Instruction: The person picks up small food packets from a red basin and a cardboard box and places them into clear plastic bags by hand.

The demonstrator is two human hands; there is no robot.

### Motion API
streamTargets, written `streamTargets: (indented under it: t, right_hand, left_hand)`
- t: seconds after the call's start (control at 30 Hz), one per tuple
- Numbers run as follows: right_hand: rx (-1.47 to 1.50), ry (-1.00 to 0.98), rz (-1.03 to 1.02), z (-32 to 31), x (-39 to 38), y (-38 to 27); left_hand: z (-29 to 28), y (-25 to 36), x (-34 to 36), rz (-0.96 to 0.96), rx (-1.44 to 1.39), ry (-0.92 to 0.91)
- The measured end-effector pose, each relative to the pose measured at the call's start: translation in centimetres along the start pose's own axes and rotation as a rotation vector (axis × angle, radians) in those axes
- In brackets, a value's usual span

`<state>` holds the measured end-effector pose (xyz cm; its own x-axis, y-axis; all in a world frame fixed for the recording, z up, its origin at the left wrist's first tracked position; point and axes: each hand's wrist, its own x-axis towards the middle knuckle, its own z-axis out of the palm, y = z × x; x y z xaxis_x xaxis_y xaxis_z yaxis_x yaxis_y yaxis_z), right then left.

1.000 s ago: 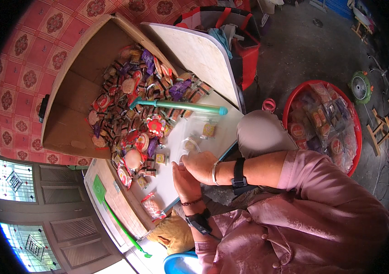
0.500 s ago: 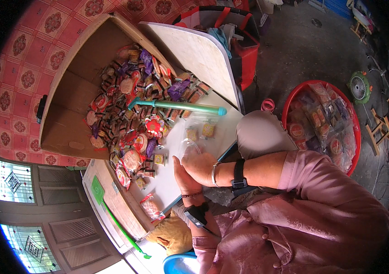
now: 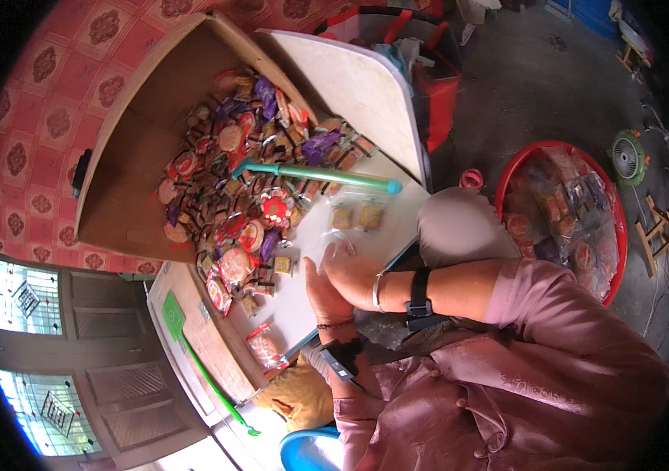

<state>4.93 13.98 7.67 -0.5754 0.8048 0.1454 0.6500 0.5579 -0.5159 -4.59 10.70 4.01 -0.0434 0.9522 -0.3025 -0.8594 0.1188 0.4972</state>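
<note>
My right hand [image 3: 346,275] is curled on clear plastic [image 3: 341,251] above the white tabletop [image 3: 315,310]. My left hand [image 3: 327,302] is against it, one straight finger showing and the rest partly hidden. Two small yellow packets [image 3: 371,216] lie just beyond them. A heap of wrapped snacks [image 3: 224,180] fills much of a tipped cardboard box [image 3: 126,173] and spills onto the tabletop. A teal-green tube tool [image 3: 334,177] lies across it, and a red-and-white packet [image 3: 266,349] sits at the near edge.
On the right stand a red tub [image 3: 617,224] of bagged snacks, a green fan [image 3: 629,157] and wooden frames [image 3: 655,239]. A white board [image 3: 358,86] leans behind the tabletop. At lower left are a green swatter [image 3: 173,322], a yellow cushion [image 3: 299,396] and a blue basin [image 3: 291,447].
My hands have moved slightly upward, and my left hand's visible finger is straighter. The surroundings have shifted slightly in the picture as the view moved.
</note>
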Motion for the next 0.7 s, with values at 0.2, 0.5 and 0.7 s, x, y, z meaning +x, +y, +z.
streamTargets:
  t: [0.2,0.5,0.7]
  right_hand:
    - [0.081,-0.165,-0.085,-1.2,-0.2,0.6]
    - [-0.043,-0.217,-0.103,-2.2,-0.2,0.2]
    - [-0.016,-0.203,-0.098,-1.8,-0.2,0.4]
  left_hand:
    - [-0.2,1.3,-3.9,0.281,0.655,0.437]
    - [-5.9,5.3,-0.2,1.018,1.938,0.610]
    - [-5.6,5.0,-0.2,0.763,1.978,0.711]
